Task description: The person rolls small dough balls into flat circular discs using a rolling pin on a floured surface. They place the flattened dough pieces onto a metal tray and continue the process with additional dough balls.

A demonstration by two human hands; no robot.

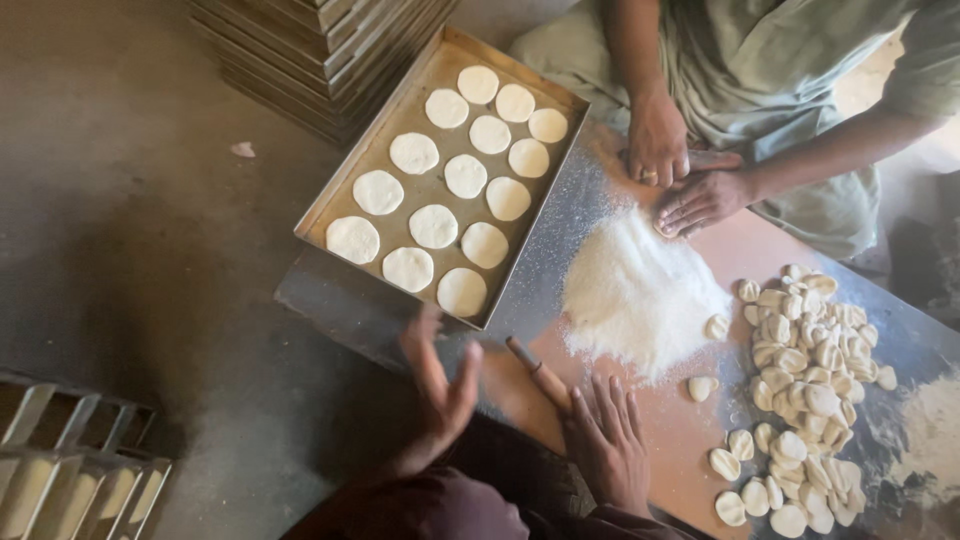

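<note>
Flour-dusted metal covers the bench (pixel 600 215), whose bare patch shows pinkish at lower centre, and nearly everything on it is laid out within arm's reach. At bottom centre the right hand (pixel 607 440) lies flat, fingers spread and gripping nothing, its palm pressed on a wooden rolling pin (pixel 537 375) that slants up and left; a flat palm suits rolling better than a closed grasp. Just left of it the left hand (pixel 440 390) is raised edge-on, open and empty, blurred, near the lower corner of a metal tray (pixel 395 120). That tray reaches toward the upper middle of the frame and carries flattened dough rounds (pixel 433 226) in spaced rows, probably so they do not stick together. A heap of flour (pixel 640 290) sits at centre, handy for dusting, and a pile of dough pieces (pixel 810 350) crowds the right side. At top right another person's hands (pixel 680 170) press down on the bench. More trays (pixel 320 50) are stacked at the top.
</note>
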